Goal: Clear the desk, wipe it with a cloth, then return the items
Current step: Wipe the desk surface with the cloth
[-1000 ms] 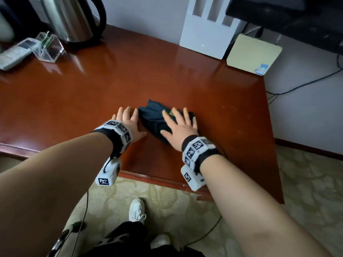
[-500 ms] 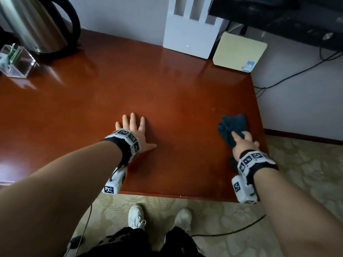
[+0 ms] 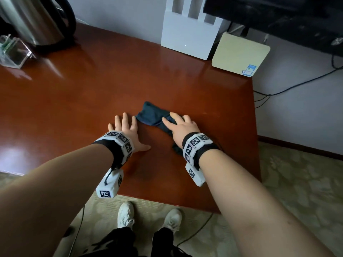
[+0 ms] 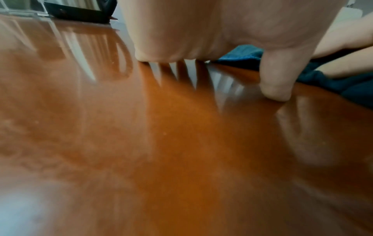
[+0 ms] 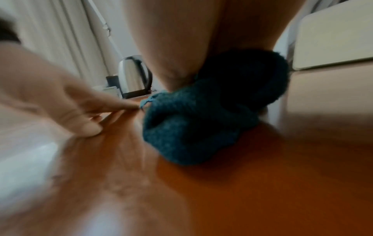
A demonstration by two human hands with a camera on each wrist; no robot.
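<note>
A crumpled dark blue cloth (image 3: 151, 115) lies near the middle of the glossy red-brown desk (image 3: 83, 93). My right hand (image 3: 177, 124) presses down on its right part with fingers extended; the cloth bunches under the palm in the right wrist view (image 5: 197, 127). My left hand (image 3: 127, 127) lies flat on the bare wood just left of the cloth, fingers spread, thumb (image 4: 276, 79) pressed to the surface. In the left wrist view the cloth (image 4: 242, 55) shows beyond that thumb. Neither hand's fingers curl around anything.
A steel kettle (image 3: 37, 21) and a clear plastic holder (image 3: 13, 51) stand at the back left. A white upright device (image 3: 189, 34) and a beige box (image 3: 239, 52) sit at the back right. Cables (image 3: 297, 84) hang past the desk's right edge; carpet and my shoes lie below.
My right hand swept the cloth out to the desk's right edge and has now slid it back to the middle beside the left hand. The left hand stayed flat in place.
</note>
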